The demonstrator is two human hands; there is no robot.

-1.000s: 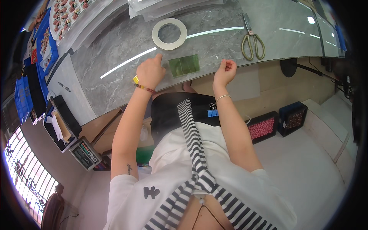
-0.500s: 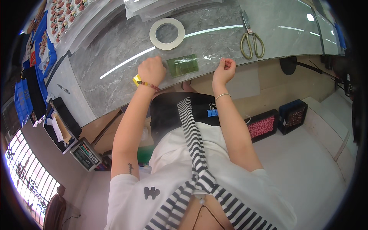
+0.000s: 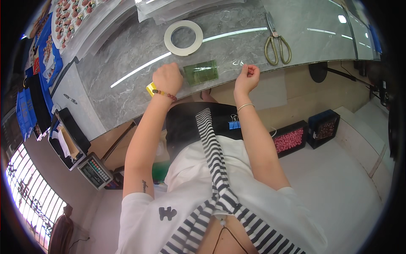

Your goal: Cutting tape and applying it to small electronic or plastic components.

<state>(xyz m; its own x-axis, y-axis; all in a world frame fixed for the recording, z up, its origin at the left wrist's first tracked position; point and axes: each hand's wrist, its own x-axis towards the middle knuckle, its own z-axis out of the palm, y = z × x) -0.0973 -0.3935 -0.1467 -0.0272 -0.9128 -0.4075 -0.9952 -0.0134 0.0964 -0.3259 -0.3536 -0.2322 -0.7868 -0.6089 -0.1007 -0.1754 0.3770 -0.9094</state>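
Observation:
At the near edge of the grey marbled table, a green rectangular piece (image 3: pixel 201 72) with a glossy surface lies between my hands. My left hand (image 3: pixel 168 78) is closed in a fist just left of it; what its fingers hold, if anything, is hidden. To the right, my right hand (image 3: pixel 248 77) pinches with its fingertips at a shiny, crinkled bit of clear film (image 3: pixel 238 63). How far this see-through film reaches toward the green piece is hard to make out. Beside my left wrist sits a small yellow object (image 3: pixel 150 88), partly covered.
A roll of pale tape (image 3: pixel 172 47) lies flat beyond the green piece. Scissors (image 3: pixel 272 42) with gold handles rest farther right. Stacked clear plastic sheets (image 3: pixel 169 9) and a tray of small reddish pieces (image 3: pixel 69 19) are at the back. A pen (image 3: pixel 69 98) lies left.
The clear film's glints by my right hand have shrunk and shifted, and those on the green piece look different. Both hands stay nearly still.

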